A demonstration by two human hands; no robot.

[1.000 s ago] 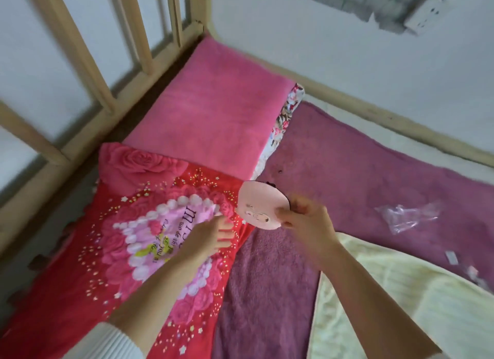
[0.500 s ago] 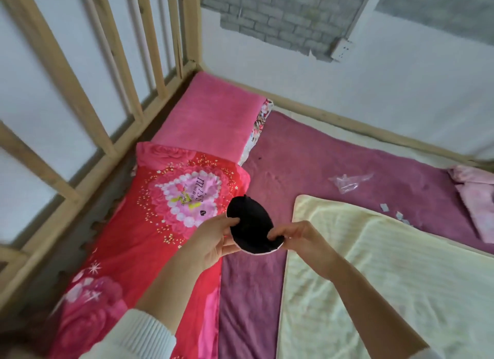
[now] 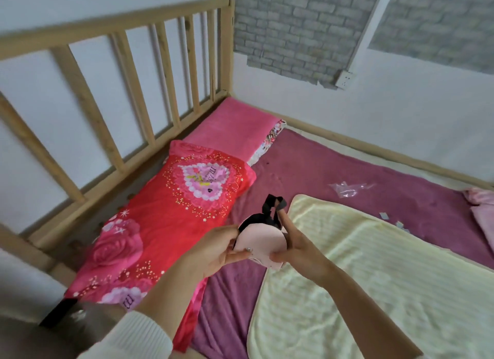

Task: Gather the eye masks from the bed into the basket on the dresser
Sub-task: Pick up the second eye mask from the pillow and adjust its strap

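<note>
A pale pink eye mask (image 3: 260,242) with a black back and a black strap is held up above the bed, folded over. My left hand (image 3: 213,247) pinches its left edge. My right hand (image 3: 295,247) grips its right side, with the forefinger raised through the strap loop. The mask hangs over the seam between the red pillow (image 3: 171,225) and the purple blanket (image 3: 307,169). No basket or dresser is in view.
A wooden slatted headboard (image 3: 112,72) runs along the left. A pink pillow (image 3: 235,129) lies in the corner. A pale yellow blanket (image 3: 374,278) covers the near right. A clear plastic wrapper (image 3: 347,189), paper scraps (image 3: 383,215) and pink cloth (image 3: 481,209) lie further right.
My view has pulled back and up from the pillows. My left hand joined the right on the mask, which was turned from its black back to pink side, strap now looped over my right forefinger.
</note>
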